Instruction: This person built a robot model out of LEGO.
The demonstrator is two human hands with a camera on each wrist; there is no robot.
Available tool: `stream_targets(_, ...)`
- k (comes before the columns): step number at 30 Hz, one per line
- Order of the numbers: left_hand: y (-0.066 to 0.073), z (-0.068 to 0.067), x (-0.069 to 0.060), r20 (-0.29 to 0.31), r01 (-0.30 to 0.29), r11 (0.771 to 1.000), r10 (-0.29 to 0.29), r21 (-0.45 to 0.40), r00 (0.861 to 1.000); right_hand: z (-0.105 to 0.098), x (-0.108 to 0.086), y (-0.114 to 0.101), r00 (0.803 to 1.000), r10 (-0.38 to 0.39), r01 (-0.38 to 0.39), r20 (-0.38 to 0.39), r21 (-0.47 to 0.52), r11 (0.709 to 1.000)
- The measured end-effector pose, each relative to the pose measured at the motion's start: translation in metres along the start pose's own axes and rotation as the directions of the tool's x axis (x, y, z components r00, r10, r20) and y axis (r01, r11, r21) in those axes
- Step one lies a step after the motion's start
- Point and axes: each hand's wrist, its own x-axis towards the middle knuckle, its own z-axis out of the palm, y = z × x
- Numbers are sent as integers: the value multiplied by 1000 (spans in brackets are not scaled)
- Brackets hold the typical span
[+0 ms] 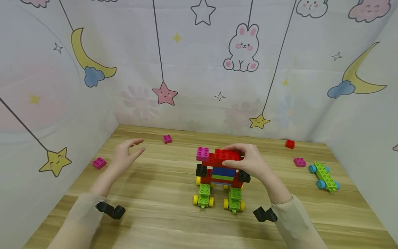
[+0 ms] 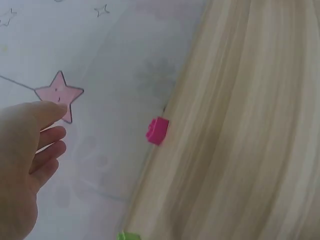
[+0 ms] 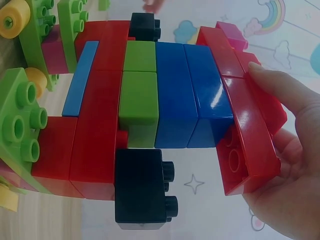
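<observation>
Near the middle of the table stands a wheeled model of toy building blocks (image 1: 224,172), with red, blue, green and black parts on green wheeled bases. My right hand (image 1: 250,160) grips the red block (image 1: 227,154) at its top, thumb on the near side. Seen from the right wrist, the thumb presses that red block (image 3: 260,90) above a longer red one. A pink block (image 1: 202,153) sits on the model's upper left end. My left hand (image 1: 125,155) hovers over the table's left side, fingers relaxed and apart, holding nothing.
Pink blocks lie at the left edge (image 1: 99,163), at the back (image 1: 167,139) and at the right (image 1: 300,162). A red block (image 1: 290,144) rests at the back right. Beside it is a green wheeled base (image 1: 324,176) with blue wheels. A printed cloth (image 1: 199,69) surrounds the table.
</observation>
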Motion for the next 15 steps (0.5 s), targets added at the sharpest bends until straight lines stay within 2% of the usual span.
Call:
stream_targets(4, -24, -14, -6, 17, 89, 996, -89, 24, 996, 0, -1, 1, 1000, -6, 6, -3, 1, 1000)
stream_targets(10, -56, -32, -13, 10, 184, 982, -185, 49, 983, 0, 0, 1, 1000, 1, -1, -10, -2, 1000)
stream_targets(13, -70, -39, -19, 6, 254, 966, -255, 44, 967, 0, 0, 0, 1000, 6, -6, -6, 1, 1000)
stream_targets(15, -79, -42, -23, 11, 313, 949, -314, 36, 950, 0, 0, 0, 1000, 6, -6, -4, 0, 1000)
